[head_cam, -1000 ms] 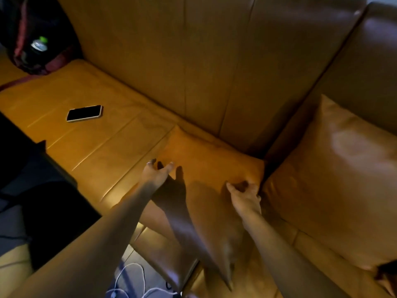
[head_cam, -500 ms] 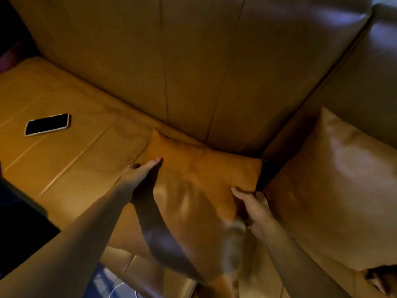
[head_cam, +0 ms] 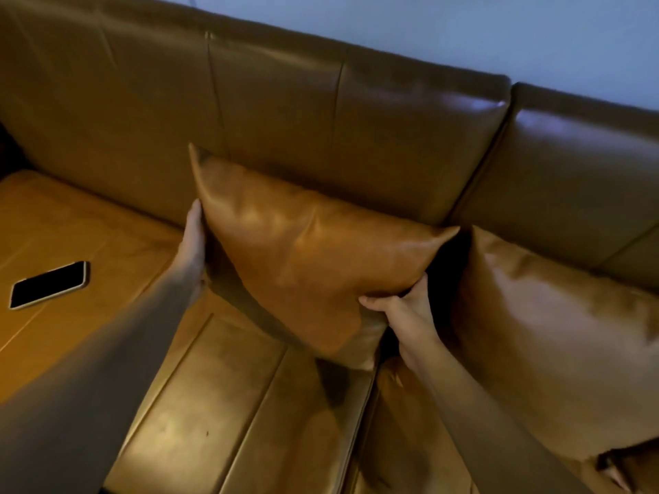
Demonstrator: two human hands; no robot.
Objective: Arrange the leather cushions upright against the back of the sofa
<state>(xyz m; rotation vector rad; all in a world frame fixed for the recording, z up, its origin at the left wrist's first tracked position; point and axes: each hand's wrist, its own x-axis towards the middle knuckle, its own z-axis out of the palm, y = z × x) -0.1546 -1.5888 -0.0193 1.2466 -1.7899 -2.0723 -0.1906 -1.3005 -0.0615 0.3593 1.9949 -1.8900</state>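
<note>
Blue-grey wall [head_cam: 463,26] fills the top of the frame, and under it runs the brown sofa back [head_cam: 285,112], shiny and smooth, with thin seam lines going up and down. The sofa seat [head_cam: 199,404] fills the bottom left; it looks flat and firm, cut into long panels.

2 leather cushions show. The middle cushion [head_cam: 303,258] sits in the center of the frame. It is square, puffy and glossy, with pointy corners. It stands tipped on 1 corner, and its top edge leans on the sofa back. The right cushion [head_cam: 549,336] is in the lower right, already propped up against the back, with a dark gap between the 2.

The left hand [head_cam: 190,251] lies flat and open against the left edge of the middle cushion, pressing it, not gripping. I think it is there to stop the cushion from sliding sideways. The right hand [head_cam: 406,308] is closed on the lower right edge, thumb in front and fingers tucked behind. That hold likely lets the person turn the cushion until its bottom edge sits flat.

Leather this slick may slip, so 2 hands make sense.

A black phone [head_cam: 48,285] lies flat on the seat at the left edge, well apart from the cushions.
</note>
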